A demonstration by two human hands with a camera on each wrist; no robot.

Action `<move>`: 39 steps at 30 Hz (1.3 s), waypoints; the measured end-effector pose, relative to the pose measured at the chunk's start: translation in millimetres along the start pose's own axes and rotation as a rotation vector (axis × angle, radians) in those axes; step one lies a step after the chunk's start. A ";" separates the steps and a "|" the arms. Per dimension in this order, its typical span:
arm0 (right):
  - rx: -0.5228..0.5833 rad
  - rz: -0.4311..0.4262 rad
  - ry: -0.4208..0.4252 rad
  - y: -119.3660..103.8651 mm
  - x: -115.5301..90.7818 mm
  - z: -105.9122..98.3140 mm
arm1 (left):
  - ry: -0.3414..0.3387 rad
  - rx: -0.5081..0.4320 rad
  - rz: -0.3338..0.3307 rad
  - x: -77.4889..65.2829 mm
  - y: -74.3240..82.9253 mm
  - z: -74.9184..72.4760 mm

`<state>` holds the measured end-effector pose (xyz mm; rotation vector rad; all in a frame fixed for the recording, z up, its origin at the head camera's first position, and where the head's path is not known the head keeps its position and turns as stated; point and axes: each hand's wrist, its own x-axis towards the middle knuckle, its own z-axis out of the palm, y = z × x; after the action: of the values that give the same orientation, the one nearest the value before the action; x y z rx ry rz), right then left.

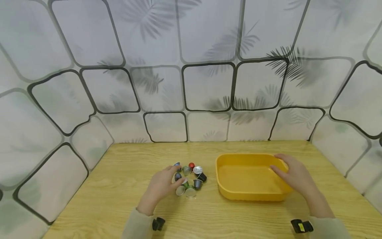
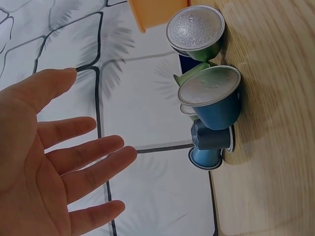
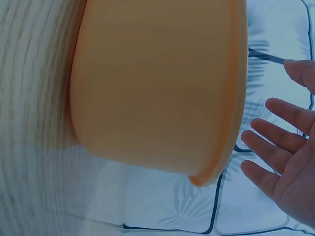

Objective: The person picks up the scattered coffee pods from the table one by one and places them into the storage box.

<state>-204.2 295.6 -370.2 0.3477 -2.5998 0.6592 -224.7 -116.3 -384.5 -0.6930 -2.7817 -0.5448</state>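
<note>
Several coffee capsules (image 1: 198,183) lie in a loose cluster on the wooden table, in green, blue, black, silver and red. Just left of them and above the tabletop is my left hand (image 1: 159,187), its fingers spread and holding nothing. In the left wrist view, a blue capsule (image 2: 219,112) with a pale lid sits beside a green capsule (image 2: 197,32), both apart from the fingertips. To the right stands a yellow rectangular tub (image 1: 223,193) with nothing in it. My right hand (image 1: 298,176) hovers over its right rim, fingers extended; in the right wrist view a gap separates them from the tub.
The wooden table (image 1: 98,205) reaches back to a pale wall covering (image 1: 206,89) with dark rounded outlines and leaf prints. Similar panels close off the left and right sides. A dark strap device (image 1: 302,226) is worn on each wrist.
</note>
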 end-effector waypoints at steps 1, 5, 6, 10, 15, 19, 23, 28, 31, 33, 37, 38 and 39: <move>0.007 0.000 0.003 1.9 -0.5 -0.4 | 0.000 0.001 -0.001 -0.2 0.0 -0.4; 0.039 0.010 0.014 10.3 -2.4 -2.0 | -0.005 0.012 -0.004 -0.3 0.5 -1.6; 0.045 0.020 0.012 12.7 -2.8 -2.8 | -0.005 0.018 -0.002 -0.2 0.5 -1.5; 0.057 0.068 -0.012 21.4 -2.2 -5.8 | -0.011 0.013 -0.005 -0.3 0.0 -1.6; 0.083 0.114 -0.049 27.0 -1.1 -5.8 | -0.009 0.015 -0.012 -3.4 -3.1 -3.3; 0.112 0.150 -0.068 31.3 -3.9 -7.5 | -0.005 0.015 -0.001 -4.4 -3.6 -2.8; 0.112 0.168 -0.077 37.0 -6.7 -8.0 | 0.008 0.002 0.022 -2.4 -3.1 -1.8; 0.128 0.174 -0.087 43.9 -9.2 -5.8 | 0.014 0.003 0.015 -0.7 -2.5 -1.4; 0.127 0.186 -0.102 46.5 -10.8 -4.4 | 0.006 0.007 0.014 -0.8 -1.7 -2.2; 0.121 0.194 -0.116 47.6 -12.0 -4.3 | 0.004 0.006 0.015 -0.9 -1.4 -2.2; 0.104 0.213 -0.159 51.0 -13.4 -2.0 | 0.011 0.016 0.015 -1.9 -1.4 -1.2; 0.102 0.216 -0.169 51.7 -13.6 -1.5 | 0.014 0.019 0.015 -2.0 -1.5 -1.0; 0.102 0.219 -0.178 52.5 -14.0 -1.0 | 0.016 0.020 0.014 -2.2 -1.6 -0.8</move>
<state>-209.4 342.9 -396.5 0.1589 -2.8064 0.8743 -223.4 -118.8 -384.9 -0.7010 -2.7618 -0.5170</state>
